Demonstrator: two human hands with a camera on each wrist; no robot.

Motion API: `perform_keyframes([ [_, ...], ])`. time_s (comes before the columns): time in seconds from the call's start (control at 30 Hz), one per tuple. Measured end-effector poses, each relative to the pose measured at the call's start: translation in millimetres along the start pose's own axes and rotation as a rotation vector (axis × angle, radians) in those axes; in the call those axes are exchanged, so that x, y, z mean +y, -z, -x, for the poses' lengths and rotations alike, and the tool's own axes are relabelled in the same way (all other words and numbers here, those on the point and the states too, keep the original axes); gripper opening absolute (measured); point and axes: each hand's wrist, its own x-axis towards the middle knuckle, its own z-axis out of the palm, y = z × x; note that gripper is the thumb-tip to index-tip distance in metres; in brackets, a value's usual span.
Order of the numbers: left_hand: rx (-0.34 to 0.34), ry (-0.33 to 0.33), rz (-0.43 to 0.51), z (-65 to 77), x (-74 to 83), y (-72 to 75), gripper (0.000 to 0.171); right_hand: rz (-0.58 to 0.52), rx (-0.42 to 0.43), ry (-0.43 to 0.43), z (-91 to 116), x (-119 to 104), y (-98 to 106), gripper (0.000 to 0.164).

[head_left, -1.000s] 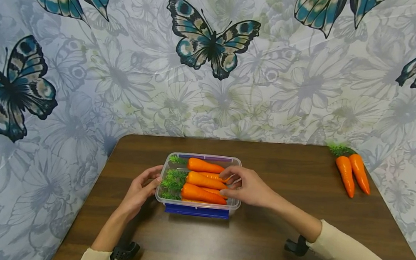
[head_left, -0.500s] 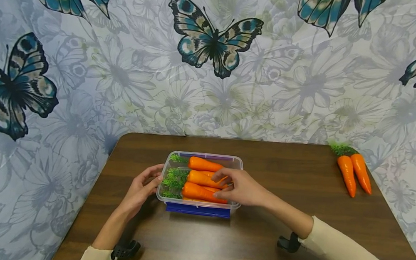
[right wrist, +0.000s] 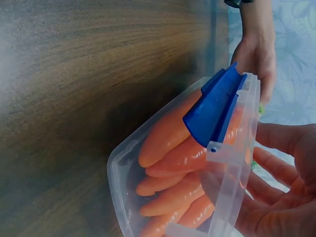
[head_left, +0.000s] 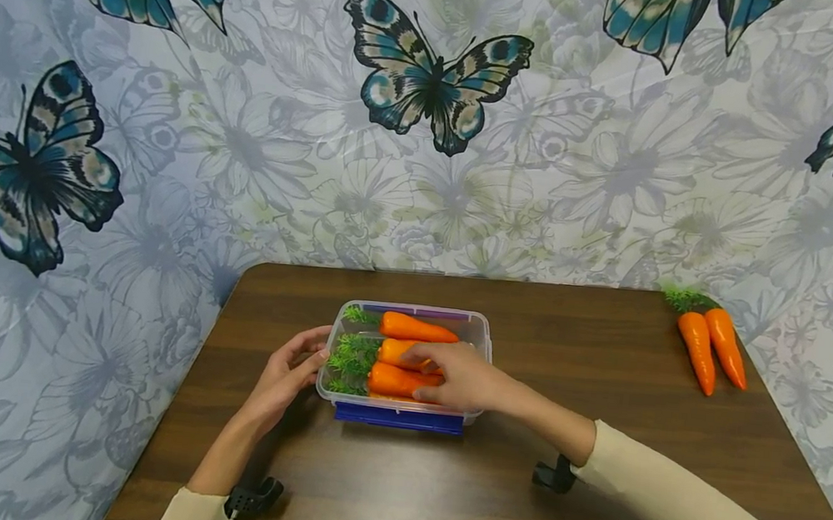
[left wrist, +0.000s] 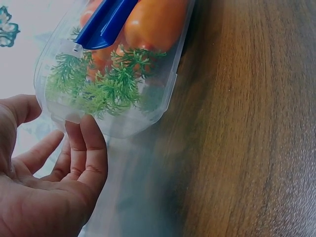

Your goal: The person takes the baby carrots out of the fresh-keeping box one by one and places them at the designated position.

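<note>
A clear plastic container point(head_left: 483, 333) with blue clip flaps stands on the table, without a lid on it. Several orange carrots point(head_left: 410, 326) lie in it side by side, green tops to the left. My left hand point(head_left: 285, 377) holds the container's left end, its fingertips against the end wall in the left wrist view. From the right, my right hand point(head_left: 461, 375) reaches over the rim, its thumb and fingers spread and bent above the middle and front carrots. Its fingertips are partly hidden in the right wrist view, so contact with a carrot is hard to tell.
Two more carrots point(head_left: 711, 347) with green tops lie at the table's far right corner. The blue front flap point(head_left: 399, 418) hangs down off the container. Behind the brown wooden table point(head_left: 394, 492) is a butterfly-patterned cloth point(head_left: 422, 202).
My right hand has moved left, further over the carrots, from their tips toward their middles. My left hand stays at the container's end. The carrots lie as before.
</note>
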Motion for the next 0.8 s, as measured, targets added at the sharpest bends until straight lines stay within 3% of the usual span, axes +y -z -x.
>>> perform_keyframes([
  [0.13,-0.002,0.001,0.003,-0.9,-0.9,0.2,0.051,0.077,-0.010,0.003,-4.8,-2.0,-3.9,0.050],
  [0.57,-0.004,-0.002,-0.008,-2.2,-1.8,1.0,0.051,0.134,-0.085,0.038,-21.7,-0.1,-5.8,0.060],
  [0.8,-0.009,-0.003,0.002,-1.2,-2.7,1.6,0.051,0.251,-0.057,0.029,-25.9,0.8,-11.5,0.062],
])
